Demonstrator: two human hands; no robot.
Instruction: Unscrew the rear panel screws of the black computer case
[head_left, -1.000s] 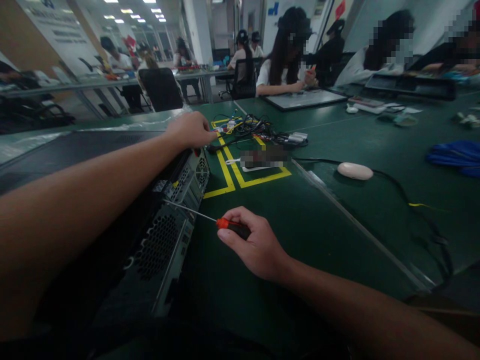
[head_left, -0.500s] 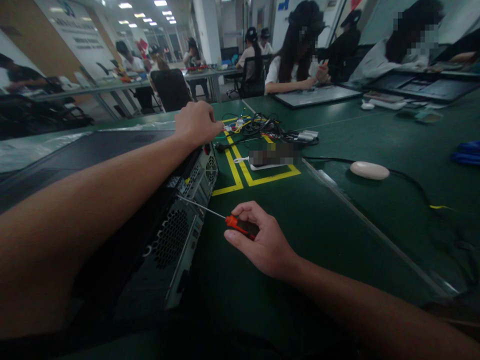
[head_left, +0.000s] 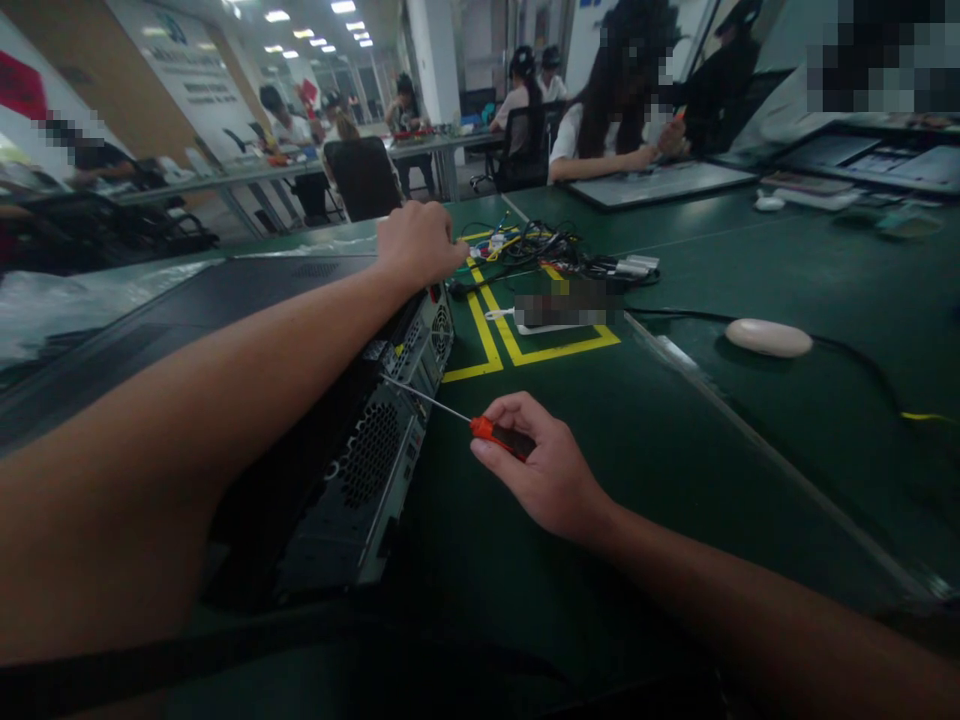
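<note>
A black desktop computer case (head_left: pixel 352 470) lies on its side on the green table (head_left: pixel 615 440), its perforated rear panel facing me. My right hand (head_left: pixel 540 470) is closed around the red-and-black handle of a screwdriver (head_left: pixel 491 432); the thin shaft points left and its tip touches the case's rear panel. My left hand (head_left: pixel 420 243) reaches across the case and grips its far top corner with curled fingers.
Beyond the case, a tangle of cables (head_left: pixel 547 250) lies inside yellow tape lines. A white mouse (head_left: pixel 769 337) with a black cord sits to the right. Other people sit at tables further back, with flat panels before them and a black chair (head_left: pixel 364 178).
The view has shifted, so everything sits further right and higher in frame. Both hands keep their grips; the screwdriver tip stays at the rear panel.
</note>
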